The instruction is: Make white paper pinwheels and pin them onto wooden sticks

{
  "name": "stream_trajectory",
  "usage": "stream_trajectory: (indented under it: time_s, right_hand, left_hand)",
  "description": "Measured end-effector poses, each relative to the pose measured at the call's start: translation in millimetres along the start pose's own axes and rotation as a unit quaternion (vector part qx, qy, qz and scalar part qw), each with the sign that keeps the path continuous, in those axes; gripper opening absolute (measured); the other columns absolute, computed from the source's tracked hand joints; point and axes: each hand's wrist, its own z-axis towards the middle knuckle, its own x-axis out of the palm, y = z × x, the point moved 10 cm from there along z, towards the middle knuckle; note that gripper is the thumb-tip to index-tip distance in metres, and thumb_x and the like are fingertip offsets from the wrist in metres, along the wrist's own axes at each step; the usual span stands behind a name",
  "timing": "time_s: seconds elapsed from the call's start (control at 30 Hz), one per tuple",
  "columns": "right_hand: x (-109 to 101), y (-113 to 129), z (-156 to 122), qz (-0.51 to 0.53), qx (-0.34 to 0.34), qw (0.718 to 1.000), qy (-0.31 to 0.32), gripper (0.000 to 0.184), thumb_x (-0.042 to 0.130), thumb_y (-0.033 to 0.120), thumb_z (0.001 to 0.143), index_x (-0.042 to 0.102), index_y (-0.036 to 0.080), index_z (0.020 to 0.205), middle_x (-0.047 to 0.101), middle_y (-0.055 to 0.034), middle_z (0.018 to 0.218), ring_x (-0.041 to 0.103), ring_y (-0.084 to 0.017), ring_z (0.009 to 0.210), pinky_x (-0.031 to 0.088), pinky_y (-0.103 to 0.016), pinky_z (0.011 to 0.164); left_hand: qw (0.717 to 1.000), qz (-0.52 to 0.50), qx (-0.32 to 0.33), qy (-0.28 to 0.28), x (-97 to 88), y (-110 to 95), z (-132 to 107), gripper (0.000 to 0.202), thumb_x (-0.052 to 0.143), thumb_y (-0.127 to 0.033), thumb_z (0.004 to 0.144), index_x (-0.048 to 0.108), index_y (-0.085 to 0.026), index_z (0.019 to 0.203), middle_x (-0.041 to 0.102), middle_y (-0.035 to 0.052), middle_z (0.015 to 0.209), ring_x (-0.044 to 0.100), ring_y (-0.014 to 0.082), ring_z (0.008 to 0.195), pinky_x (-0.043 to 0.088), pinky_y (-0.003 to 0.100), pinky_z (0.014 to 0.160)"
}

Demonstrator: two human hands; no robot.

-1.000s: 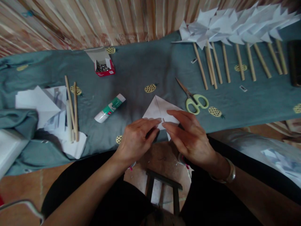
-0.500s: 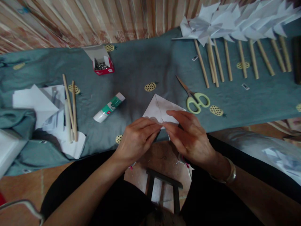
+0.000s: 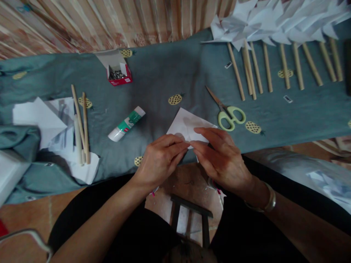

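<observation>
The white paper [image 3: 185,118] is lying under both hands' fingertips by the counter's [image 3: 156,84] near edge, its nearest corner hiding there. The left grip [image 3: 161,155] is pinching it closely; the right grip [image 3: 223,155] is curving half open, its hold uncertain.

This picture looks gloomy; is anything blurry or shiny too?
Head view: dim overall, with soft dark shading on the tablecloth and the white paper; head view: slight softness, so the metal bits in the red box blur together; head view: a pale glint on the bracelet; head view: black clothing shows almost no detail.
</observation>
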Motion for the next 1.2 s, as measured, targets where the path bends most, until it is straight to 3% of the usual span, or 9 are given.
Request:
stream_trajectory:
  time_s: [0.33, 0.53, 0.8, 1.03, 1.2]
  right_hand:
    - [11, -8, 3, 0.001, 0.015, 0.999, 0.03, 0.029, 0.048, 0.016, 0.09, 0.058, 0.025, 0.117, 0.053, -0.0089, 0.134, 0.049, -0.028, 0.123, 0.048, -0.049, 0.096]
    - [16, -5, 4, 0.012, -0.004, 0.999, 0.04, 0.028, 0.045, 0.012, 0.09, 0.053, 0.017, 0.117, 0.047, -0.0148, 0.137, 0.045, -0.029, 0.124, 0.047, -0.05, 0.099]
    - [23, -3, 1, 0.027, 0.021, 0.999, 0.025, 0.034, 0.038, 0.013, 0.092, 0.049, 0.022, 0.123, 0.051, -0.0123, 0.134, 0.046, -0.028, 0.125, 0.046, -0.049, 0.097]
    - [24, -5, -1, 0.041, 0.039, 0.997, 0.042, 0.035, 0.038, 0.012, 0.09, 0.052, 0.021, 0.122, 0.05, -0.0133, 0.137, 0.046, -0.028, 0.127, 0.045, -0.049, 0.096]
    - [12, -19, 2, 0.042, 0.056, 0.997, 0.044, 0.044, 0.041, 0.011, 0.09, 0.049, 0.024, 0.131, 0.047, -0.012, 0.141, 0.043, -0.027, 0.133, 0.04, -0.051, 0.105]
  left_hand:
    - [1.0, 0.005, 0.0, 0.001, -0.9, -1, 1, 0.015, 0.058, -0.015, 0.088, 0.069, -0.015, 0.099, 0.07, 0.0061, 0.094, 0.068, 0.0153, 0.087, 0.058, 0.027, 0.079]
    - [1.0, 0.009, 0.002, 0.001, -0.3, -2, 2, 0.016, 0.056, -0.015, 0.09, 0.069, -0.015, 0.098, 0.07, 0.0062, 0.094, 0.068, 0.0152, 0.087, 0.058, 0.028, 0.078]
    - [1.0, 0.024, -0.014, 0.012, 1.5, -1, -2, 0.017, 0.056, -0.017, 0.089, 0.067, -0.014, 0.102, 0.065, 0.0073, 0.095, 0.065, 0.0149, 0.083, 0.058, 0.027, 0.071]
    - [0.998, 0.053, 0.004, 0.016, 2.2, -5, -3, 0.015, 0.056, -0.016, 0.09, 0.065, -0.013, 0.101, 0.065, 0.007, 0.092, 0.064, 0.0153, 0.083, 0.057, 0.028, 0.071]
    - [0.996, 0.082, 0.026, 0.012, 2.0, -10, -5, 0.016, 0.055, -0.017, 0.091, 0.064, -0.013, 0.103, 0.066, 0.008, 0.094, 0.064, 0.0165, 0.086, 0.057, 0.03, 0.074]
